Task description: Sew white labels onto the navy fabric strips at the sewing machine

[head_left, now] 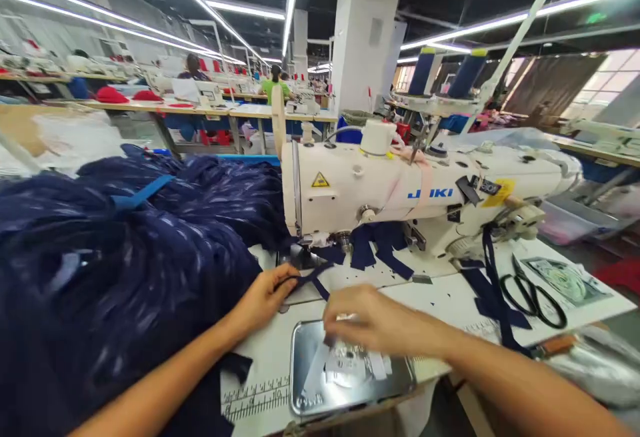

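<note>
My left hand [267, 294] pinches the end of a narrow navy fabric strip [320, 276] at the front of the white sewing machine [380, 184], near its needle area. My right hand [367, 320], smeared by motion, is over a shiny metal tray [303, 384] with its fingers curled and close together. What sits between those fingertips, if anything, is hidden. Small white printed labels [345, 364] lie in the tray below the hand. More navy fabric pieces [393, 250] lie on the machine bed behind the strip.
A large heap of navy fabric [150, 244] with a blue tie [143, 194] fills the left side. Black-handled scissors [533, 300] and navy strips [493, 297] lie at the right of the table. Thread cones [465, 74] stand behind the machine. A person in green [275, 84] sits far off.
</note>
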Tool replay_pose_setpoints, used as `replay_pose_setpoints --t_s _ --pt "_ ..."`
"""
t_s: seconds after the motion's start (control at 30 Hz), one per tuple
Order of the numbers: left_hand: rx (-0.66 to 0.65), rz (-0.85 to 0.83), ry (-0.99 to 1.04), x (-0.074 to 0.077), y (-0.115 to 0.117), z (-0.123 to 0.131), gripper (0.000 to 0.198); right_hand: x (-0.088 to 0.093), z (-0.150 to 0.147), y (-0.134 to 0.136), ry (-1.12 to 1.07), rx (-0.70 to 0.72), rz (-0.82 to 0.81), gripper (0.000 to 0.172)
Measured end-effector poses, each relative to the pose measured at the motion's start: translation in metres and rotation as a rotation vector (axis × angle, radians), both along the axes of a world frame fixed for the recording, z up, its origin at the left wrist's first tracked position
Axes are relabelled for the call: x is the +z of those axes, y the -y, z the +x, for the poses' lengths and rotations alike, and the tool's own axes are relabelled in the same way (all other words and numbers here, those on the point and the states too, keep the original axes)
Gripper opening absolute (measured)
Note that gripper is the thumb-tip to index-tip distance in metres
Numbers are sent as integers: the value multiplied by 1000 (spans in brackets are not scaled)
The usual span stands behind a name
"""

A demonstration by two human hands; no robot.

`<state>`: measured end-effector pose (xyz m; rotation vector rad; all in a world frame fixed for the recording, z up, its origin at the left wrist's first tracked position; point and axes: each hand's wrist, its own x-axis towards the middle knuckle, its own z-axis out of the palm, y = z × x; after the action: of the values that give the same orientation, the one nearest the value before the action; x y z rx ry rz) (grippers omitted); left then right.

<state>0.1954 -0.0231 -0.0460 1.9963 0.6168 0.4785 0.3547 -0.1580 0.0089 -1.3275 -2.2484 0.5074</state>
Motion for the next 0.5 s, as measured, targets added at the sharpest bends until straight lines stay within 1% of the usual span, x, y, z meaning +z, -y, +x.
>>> replay_pose_setpoints --t_s 0.03,0.1,0.13,0.2,0.27,0.33,0.4,0.47,0.5 --pt "-8 -4 -11 0 -7 0 23 0 11 -4 -12 -121 29 17" --pt "-28 47 -30 1 -16 2 22 -4 26 -10 -9 -318 93 16" --pt "-36 71 -49 2 -19 3 22 -8 30 -11 -33 -379 108 15" --pt "-44 93 -99 1 -21 5 23 -14 31 -8 -70 -441 108 14" --pt "-65 123 -156 1 -20 3 24 -18 29 2 -59 -452 74 13" --pt "-98 216 -189 0 -18 0 24 -19 27 18 15 -438 38 13" --pt "-121 343 -186 2 -15 -3 23 -18 27 36 116 -372 6 11" --pt "-107 437 -176 7 -9 -3 23 -18 28 50 220 -279 -22 4" --pt "-93 468 -179 10 -5 -2 23 -19 29 55 274 -242 -32 3"
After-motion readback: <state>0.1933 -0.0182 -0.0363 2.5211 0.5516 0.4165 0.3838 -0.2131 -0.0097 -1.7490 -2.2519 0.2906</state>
